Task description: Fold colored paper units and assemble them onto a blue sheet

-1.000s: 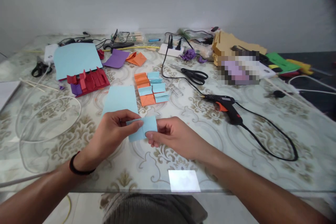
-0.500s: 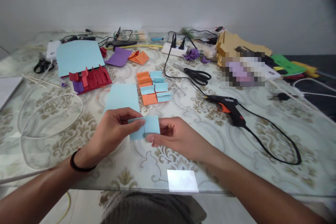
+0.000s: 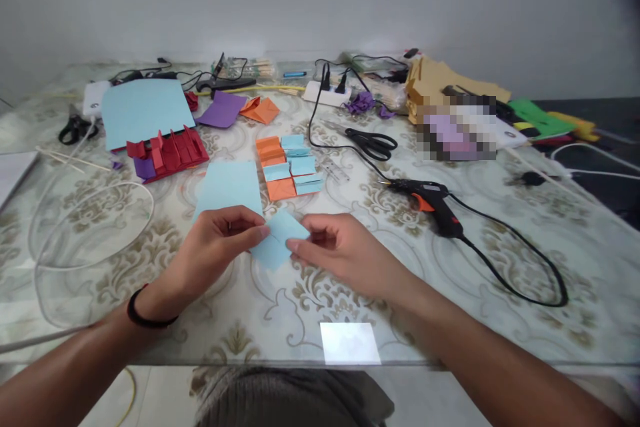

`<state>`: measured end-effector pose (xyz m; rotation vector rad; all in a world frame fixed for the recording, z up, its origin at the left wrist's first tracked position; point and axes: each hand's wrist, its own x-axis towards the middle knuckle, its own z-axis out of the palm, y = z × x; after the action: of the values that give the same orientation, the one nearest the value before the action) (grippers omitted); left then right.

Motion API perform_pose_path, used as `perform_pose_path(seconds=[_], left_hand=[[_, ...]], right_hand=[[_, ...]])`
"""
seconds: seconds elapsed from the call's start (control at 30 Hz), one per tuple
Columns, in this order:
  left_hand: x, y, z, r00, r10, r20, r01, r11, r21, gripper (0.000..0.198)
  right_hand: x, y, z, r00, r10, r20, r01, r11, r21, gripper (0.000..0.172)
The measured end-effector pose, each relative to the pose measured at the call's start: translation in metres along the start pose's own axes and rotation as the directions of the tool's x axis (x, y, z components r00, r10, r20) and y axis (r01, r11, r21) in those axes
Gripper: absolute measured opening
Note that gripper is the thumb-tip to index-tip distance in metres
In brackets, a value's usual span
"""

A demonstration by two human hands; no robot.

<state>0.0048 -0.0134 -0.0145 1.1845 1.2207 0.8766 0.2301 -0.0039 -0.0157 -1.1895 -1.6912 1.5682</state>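
Note:
A small light-blue square of paper [image 3: 280, 238] with a crease line is held between my two hands above the patterned table. My left hand [image 3: 227, 233] pinches its left corner between thumb and fingers. At the right corner, my right hand [image 3: 330, 243] grips the paper with its thumb on top and fingers behind. Just beyond my left hand lies a larger light-blue sheet [image 3: 230, 183]. Past the paper sits a block of folded orange and light-blue paper pieces [image 3: 289, 167].
To the right lie a black glue gun [image 3: 430, 200] with its cord and black-handled scissors [image 3: 370, 141]. A red folded-paper piece [image 3: 175, 155], purple paper [image 3: 223, 109] and orange folded paper [image 3: 263, 110] are at the back left. A white power strip [image 3: 327, 93] stands near the wall.
The small blue paper has been turned from lying square to standing corner-up, like a diamond, between my hands. My right hand has shifted its hold to the right corner.

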Motion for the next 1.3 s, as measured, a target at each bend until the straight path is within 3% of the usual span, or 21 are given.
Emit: perform_pose_path(seconds=[0.1, 0.23, 0.37, 0.47, 0.63, 0.8, 0.9, 1.1, 1.3], left_hand=[[0.001, 0.0, 0.001, 0.999, -0.039, 0.009, 0.039, 0.999, -0.017, 0.015], [0.0, 0.001, 0.002, 1.0, -0.011, 0.009, 0.011, 1.0, 0.009, 0.019], [-0.002, 0.002, 0.0, 0.996, 0.02, 0.082, -0.036, 0.979, 0.2, 0.031], [-0.005, 0.003, 0.0, 0.993, 0.059, 0.107, -0.092, 0.938, 0.333, 0.041], [-0.009, 0.004, 0.0, 0.989, 0.108, 0.099, -0.139, 0.907, 0.399, 0.045], [-0.012, 0.01, 0.002, 0.985, 0.125, 0.122, -0.166, 0.885, 0.436, 0.044], [-0.013, 0.011, 0.003, 0.977, 0.184, 0.106, -0.212, 0.863, 0.459, 0.043], [-0.014, 0.004, 0.003, 0.941, 0.311, 0.134, -0.332, 0.771, 0.543, 0.04], [-0.017, 0.005, 0.005, 0.886, 0.437, 0.158, -0.451, 0.727, 0.517, 0.02]], right_hand=[[0.001, -0.002, -0.001, 0.997, -0.038, -0.07, 0.045, 0.994, 0.103, 0.033], [0.002, -0.002, 0.001, 0.998, -0.03, -0.057, 0.037, 0.992, 0.12, 0.041], [0.001, -0.001, 0.003, 0.999, -0.014, -0.047, 0.019, 0.994, 0.109, 0.042], [-0.001, -0.001, 0.006, 0.998, -0.046, -0.053, 0.05, 0.997, 0.066, 0.04], [-0.003, -0.002, 0.01, 0.986, -0.118, -0.114, 0.106, 0.988, -0.111, 0.038], [-0.005, -0.003, 0.009, 0.985, -0.151, -0.077, 0.143, 0.984, -0.104, 0.039], [-0.004, -0.004, 0.008, 0.978, -0.19, -0.086, 0.18, 0.977, -0.112, 0.034], [-0.003, -0.002, 0.011, 0.912, -0.388, -0.136, 0.365, 0.916, -0.17, 0.004], [-0.005, -0.001, 0.01, 0.902, -0.411, -0.133, 0.395, 0.909, -0.133, 0.004]])
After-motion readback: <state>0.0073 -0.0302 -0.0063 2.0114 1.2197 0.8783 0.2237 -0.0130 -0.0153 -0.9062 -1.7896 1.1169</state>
